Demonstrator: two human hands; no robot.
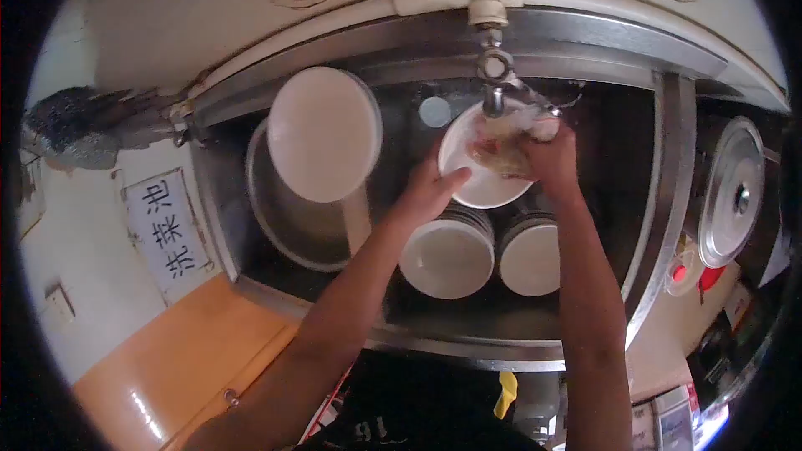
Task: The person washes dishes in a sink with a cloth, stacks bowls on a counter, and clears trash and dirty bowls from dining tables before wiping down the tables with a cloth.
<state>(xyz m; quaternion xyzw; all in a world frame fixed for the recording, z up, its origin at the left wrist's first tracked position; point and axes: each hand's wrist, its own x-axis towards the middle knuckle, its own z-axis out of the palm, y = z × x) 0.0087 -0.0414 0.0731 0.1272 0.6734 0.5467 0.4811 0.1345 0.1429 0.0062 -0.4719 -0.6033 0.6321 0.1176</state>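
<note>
Under the tap (494, 75), a white bowl (476, 185) is tilted toward me. My left hand (428, 188) grips its left rim, thumb over the inside and fingers behind. My right hand (550, 154) is closed at the bowl's right side on a crumpled, pale and reddish cloth (497, 157), blurred by motion, pressed against the inside. Just below the held bowl stand two stacks of white bowls, a left stack (447, 259) and a right stack (531, 260), the right one partly behind my right forearm.
A steel sink (468, 347) surrounds the dishes. On its left, a large white oval dish (324, 134) sits above a big round metal basin (288, 230). A small pale disc (434, 112) lies near the back. Beyond the right rim is a metal lid (731, 192).
</note>
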